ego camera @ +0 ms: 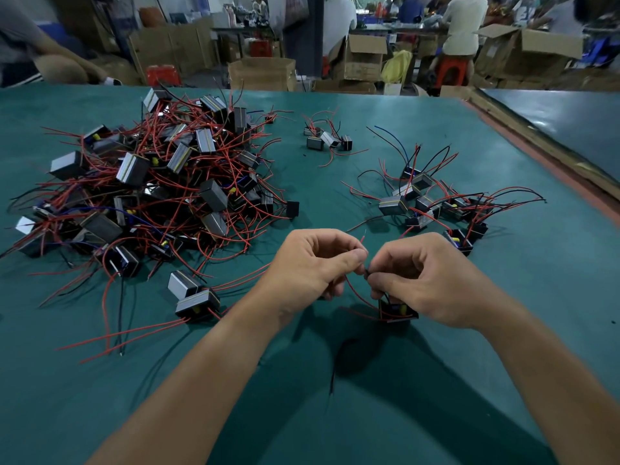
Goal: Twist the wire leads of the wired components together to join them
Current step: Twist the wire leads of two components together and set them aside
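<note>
Both hands are at the near centre of the green mat (pixel 553 280). The left hand (pixel 312 263) has its fingers curled, thumb and forefinger pinching the wire leads (pixel 353 290). The right hand (pixel 426 280) meets it fingertip to fingertip and pinches the same leads from the other side. A red lead loops down between them to a small black component (pixel 397 312) just under the right hand's fingers; I cannot tell whether it rests on the mat.

On the left, a big heap (pixel 151 182) of grey blocks is tangled in red, black and blue wire. At the far centre sits a little cluster (pixel 327 139) of four or so. To the right there's a looser group (pixel 429 203), wires splayed out.

Beyond the mat's far edge it's a busy workroom, with open cardboard boxes (pixel 261 73) stacked about. A person (pixel 464 25) in a pale top sits on a red stool (pixel 451 70). A second table (pixel 570 119) angles off at the far right.
</note>
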The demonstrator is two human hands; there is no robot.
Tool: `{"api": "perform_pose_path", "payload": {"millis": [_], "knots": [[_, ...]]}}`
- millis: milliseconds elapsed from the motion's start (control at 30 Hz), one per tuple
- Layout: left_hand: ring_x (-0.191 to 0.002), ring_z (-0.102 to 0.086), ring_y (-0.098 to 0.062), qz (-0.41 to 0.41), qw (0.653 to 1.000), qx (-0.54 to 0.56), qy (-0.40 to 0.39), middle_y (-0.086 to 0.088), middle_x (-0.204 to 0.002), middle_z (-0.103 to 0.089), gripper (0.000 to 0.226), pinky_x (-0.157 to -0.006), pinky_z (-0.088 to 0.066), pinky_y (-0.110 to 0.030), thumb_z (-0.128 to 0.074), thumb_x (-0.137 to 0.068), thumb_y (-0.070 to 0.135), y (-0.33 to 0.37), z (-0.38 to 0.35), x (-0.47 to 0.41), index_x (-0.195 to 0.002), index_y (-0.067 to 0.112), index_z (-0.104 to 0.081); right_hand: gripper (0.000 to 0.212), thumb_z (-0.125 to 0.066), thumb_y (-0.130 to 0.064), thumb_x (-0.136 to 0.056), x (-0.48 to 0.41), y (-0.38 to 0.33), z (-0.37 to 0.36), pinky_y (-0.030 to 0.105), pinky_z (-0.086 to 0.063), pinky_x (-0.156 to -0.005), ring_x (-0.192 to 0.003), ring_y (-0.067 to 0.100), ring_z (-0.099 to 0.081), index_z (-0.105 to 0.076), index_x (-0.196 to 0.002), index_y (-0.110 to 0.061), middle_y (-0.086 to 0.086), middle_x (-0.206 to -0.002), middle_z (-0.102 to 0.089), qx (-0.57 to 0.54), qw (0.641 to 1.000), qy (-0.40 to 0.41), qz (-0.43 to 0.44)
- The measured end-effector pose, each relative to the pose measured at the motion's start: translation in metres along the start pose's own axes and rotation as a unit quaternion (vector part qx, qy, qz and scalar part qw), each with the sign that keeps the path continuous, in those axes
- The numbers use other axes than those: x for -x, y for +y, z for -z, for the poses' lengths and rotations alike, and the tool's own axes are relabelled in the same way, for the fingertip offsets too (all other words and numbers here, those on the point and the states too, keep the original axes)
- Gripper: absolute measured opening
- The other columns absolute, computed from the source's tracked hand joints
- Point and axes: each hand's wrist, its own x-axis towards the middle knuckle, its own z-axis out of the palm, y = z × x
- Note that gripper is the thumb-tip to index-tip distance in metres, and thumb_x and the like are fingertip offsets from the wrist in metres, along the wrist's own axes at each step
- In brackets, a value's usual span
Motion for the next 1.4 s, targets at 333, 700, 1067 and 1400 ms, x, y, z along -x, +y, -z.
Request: {"api": "perform_pose_path", "payload": {"millis": [333,700,1067,1400], "knots": [[-0.042,-0.047,-0.01,0.009,0.999,0.035,0.021,-0.002,-0.067,-0.068,0.009,-0.043,-0.039,-0.018,-0.071,-0.087,0.01,0.0006,0.0034,-0.0027,-0.08,0.015,-0.071,0.019,-0.067,-0.005,-0.088,-0.0032,0.0041,0.0031,0.039,-0.053,-0.053,-0.05,0.013,-0.058,-0.068,-0.077,-0.021,0.001,-0.065,-0.072,0.009,0.996,0.085,-0.007],[-0.045,-0.045,-0.012,-0.016,1.0,-0.013,0.002,0.001,-0.057,-0.06,0.01,-0.048,-0.036,-0.024,-0.071,-0.086,0.006,0.0006,0.002,-0.0003,-0.077,0.011,-0.069,0.018,-0.069,-0.002,-0.087,0.0006,-0.0022,-0.0002,0.025,-0.04,-0.047,-0.049,0.01,-0.049,-0.072,-0.073,-0.013,0.004,-0.057,-0.064,0.006,1.0,0.02,0.006],[-0.045,-0.045,-0.009,-0.017,1.0,-0.026,-0.005,0.009,-0.055,-0.058,0.01,-0.045,-0.037,-0.021,-0.067,-0.09,0.007,0.0027,0.0021,0.0008,-0.081,0.01,-0.067,0.019,-0.071,-0.008,-0.087,-0.003,0.0037,0.0016,0.015,-0.041,-0.051,-0.049,0.0,-0.052,-0.073,-0.073,-0.02,-0.007,-0.062,-0.069,0.051,0.997,0.057,0.02],[-0.044,-0.05,-0.009,0.0,0.999,-0.019,-0.039,0.003,-0.065,-0.065,0.014,-0.044,-0.042,-0.019,-0.058,-0.095,0.003,0.0042,-0.0007,0.0026,-0.083,0.008,-0.061,0.02,-0.067,-0.003,-0.088,-0.0022,0.0018,0.0002,0.024,-0.048,-0.049,-0.049,0.008,-0.057,-0.07,-0.075,-0.019,-0.002,-0.063,-0.069,0.039,0.998,0.048,0.008]]}}
